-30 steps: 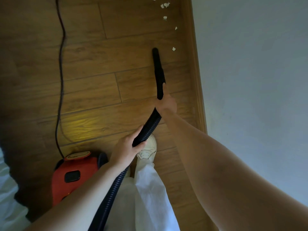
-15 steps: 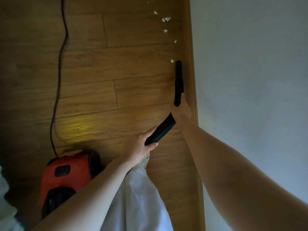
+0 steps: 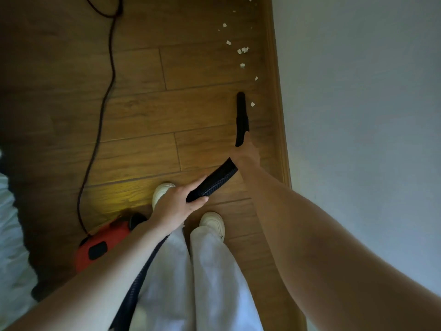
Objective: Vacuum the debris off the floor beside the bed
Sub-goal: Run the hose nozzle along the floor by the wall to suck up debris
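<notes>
Head view: the right hand (image 3: 245, 154) is closed around the base of the black nozzle (image 3: 241, 115), fingers wrapped on it, with the nozzle tip lowered to the wooden floor (image 3: 143, 111) and pointing to the far side. The left hand (image 3: 176, 204) grips the ribbed black hose (image 3: 214, 179) nearer the body, thumb and fingers curled around it. The hose runs from the nozzle down past the light trousers (image 3: 202, 283) to the near side. The debris (image 3: 243, 50), small pale scraps, lies scattered on the floor along the baseboard (image 3: 276, 103) at far right; one scrap sits just right of the nozzle tip. The red vacuum body (image 3: 102, 244) stands near left, its dark cord (image 3: 105, 96) trailing to the far side. White bedding (image 3: 12, 235) shows at the left edge.
</notes>
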Motion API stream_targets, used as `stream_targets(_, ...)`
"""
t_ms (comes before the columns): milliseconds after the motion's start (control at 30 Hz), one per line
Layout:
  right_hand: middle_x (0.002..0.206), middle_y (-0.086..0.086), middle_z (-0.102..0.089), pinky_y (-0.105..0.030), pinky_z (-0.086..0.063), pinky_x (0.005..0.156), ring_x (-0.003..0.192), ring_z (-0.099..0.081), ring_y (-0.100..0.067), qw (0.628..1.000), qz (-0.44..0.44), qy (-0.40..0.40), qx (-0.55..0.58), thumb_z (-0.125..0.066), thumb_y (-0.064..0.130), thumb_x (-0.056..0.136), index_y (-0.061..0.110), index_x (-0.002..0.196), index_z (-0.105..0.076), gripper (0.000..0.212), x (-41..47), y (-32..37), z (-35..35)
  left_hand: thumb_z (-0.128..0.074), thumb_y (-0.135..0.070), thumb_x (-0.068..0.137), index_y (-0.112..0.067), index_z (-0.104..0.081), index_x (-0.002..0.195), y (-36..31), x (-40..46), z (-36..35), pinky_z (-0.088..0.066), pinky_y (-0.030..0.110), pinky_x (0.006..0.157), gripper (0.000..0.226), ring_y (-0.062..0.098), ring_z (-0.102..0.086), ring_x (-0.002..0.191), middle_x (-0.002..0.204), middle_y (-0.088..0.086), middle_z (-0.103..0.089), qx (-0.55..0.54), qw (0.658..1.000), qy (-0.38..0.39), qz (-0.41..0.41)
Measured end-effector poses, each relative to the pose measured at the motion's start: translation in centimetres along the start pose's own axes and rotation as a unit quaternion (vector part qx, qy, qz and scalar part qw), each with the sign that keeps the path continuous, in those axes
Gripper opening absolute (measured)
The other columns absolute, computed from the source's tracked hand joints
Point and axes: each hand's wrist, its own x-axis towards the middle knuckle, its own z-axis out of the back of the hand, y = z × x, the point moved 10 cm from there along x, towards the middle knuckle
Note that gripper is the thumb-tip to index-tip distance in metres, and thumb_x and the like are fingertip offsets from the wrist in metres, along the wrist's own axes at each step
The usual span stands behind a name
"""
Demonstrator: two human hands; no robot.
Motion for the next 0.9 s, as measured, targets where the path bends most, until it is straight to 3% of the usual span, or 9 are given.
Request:
stream_targets(167, 0.133, -0.01, -0.055, -0.041, -0.055, 0.086, 0.105, -0.06, -0.025, 0.999, -0.033, -0.027, -0.023, -0.05, 0.024, 0.094, 0.027, 0.155, -0.003, 0.077, -1.2, -3.7, 0.9, -0.063, -0.038, 0.09, -0.043, -0.039, 0.142, -0.3, -0.6, -2.5, -0.042, 0.009, 0.059, 0.057, -0.005, -0.057, 0.072, 0.112, -0.018, -0.064, -0.002, 0.999, 0.045, -0.001)
stream_targets(300, 0.131, -0.008, -0.056, -0.041, -0.056, 0.084, 0.102, -0.061, -0.025, 0.998, -0.054, -0.03, -0.013, -0.05, 0.024, 0.093, 0.03, 0.155, -0.005, 0.077, -2.2, -6.5, 0.9, -0.062, -0.043, 0.09, -0.049, -0.037, 0.14, -0.4, -1.4, -4.1, -0.051, 0.019, 0.066, 0.057, 0.0, -0.063, 0.084, 0.117, -0.019, -0.065, 0.023, 0.998, 0.065, -0.016)
stream_targets(400, 0.131, -0.007, -0.057, -0.041, -0.056, 0.084, 0.104, -0.061, -0.025, 0.998, -0.049, -0.031, -0.013, -0.052, 0.025, 0.092, 0.031, 0.154, -0.008, 0.077, -2.0, -6.4, 0.7, -0.061, -0.043, 0.09, -0.048, -0.038, 0.14, -0.2, -1.2, -4.0, -0.051, 0.021, 0.068, 0.056, 0.003, -0.064, 0.085, 0.112, -0.016, -0.067, 0.031, 0.997, 0.068, -0.019)
stream_targets(500, 0.13, -0.008, -0.057, -0.04, -0.056, 0.084, 0.104, -0.061, -0.026, 0.998, -0.044, -0.034, -0.015, -0.052, 0.025, 0.092, 0.031, 0.154, -0.007, 0.077, -1.0, -4.4, 0.6, -0.061, -0.042, 0.09, -0.045, -0.038, 0.141, 0.0, -0.1, -2.8, -0.054, 0.027, 0.078, 0.057, 0.004, -0.064, 0.094, 0.121, -0.018, -0.063, 0.021, 0.997, 0.067, -0.016)
stream_targets(733, 0.128, -0.009, -0.058, -0.035, -0.056, 0.081, 0.101, -0.062, -0.024, 0.996, -0.065, -0.061, -0.015, -0.051, 0.021, 0.093, 0.029, 0.155, -0.004, 0.078, 1.3, 0.8, 1.2, -0.063, -0.036, 0.09, -0.038, -0.039, 0.144, 0.2, 3.9, 1.2, -0.057, 0.036, 0.068, 0.059, 0.013, -0.067, 0.071, 0.107, -0.007, -0.07, -0.008, 0.997, 0.069, -0.016)
stream_targets(800, 0.127, -0.009, -0.058, -0.037, -0.057, 0.081, 0.1, -0.063, -0.024, 0.996, -0.066, -0.058, -0.011, -0.052, 0.021, 0.093, 0.029, 0.155, -0.004, 0.079, 1.1, 1.6, 1.3, -0.064, -0.035, 0.09, -0.038, -0.04, 0.143, 0.0, 4.0, 1.8, -0.056, 0.031, 0.067, 0.059, 0.01, -0.066, 0.071, 0.111, -0.009, -0.069, -0.012, 0.997, 0.077, -0.018)
stream_targets(900, 0.127, -0.007, -0.059, -0.034, -0.056, 0.075, 0.097, -0.063, -0.023, 0.996, -0.07, -0.051, 0.006, -0.051, 0.024, 0.094, 0.031, 0.154, -0.005, 0.077, 0.0, 1.5, 1.0, -0.064, -0.035, 0.09, -0.038, -0.04, 0.143, -0.1, 3.4, 2.5, -0.042, 0.008, 0.058, 0.058, -0.004, -0.058, 0.069, 0.107, -0.013, -0.068, -0.005, 0.996, 0.087, -0.022)
